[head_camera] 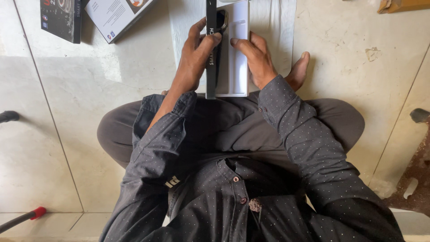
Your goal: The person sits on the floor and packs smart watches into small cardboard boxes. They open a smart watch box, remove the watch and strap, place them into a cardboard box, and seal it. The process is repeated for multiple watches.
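Observation:
I sit cross-legged on a tiled floor. A long narrow box [237, 67] with a black side and a white inner tray rests over my lap. Inside the tray lies a dark watch [221, 22]. My left hand [195, 56] grips the black left side of the box, with fingers curled over its edge. On the right side, my right hand [257, 58] holds the white tray, fingertips on its surface.
A black box [60, 18] and a white box [118, 15] lie on the floor at the top left. A brown cardboard piece [401, 5] is at the top right. A red-tipped handle [27, 216] lies at the lower left, a rusty metal part [414, 179] at the right.

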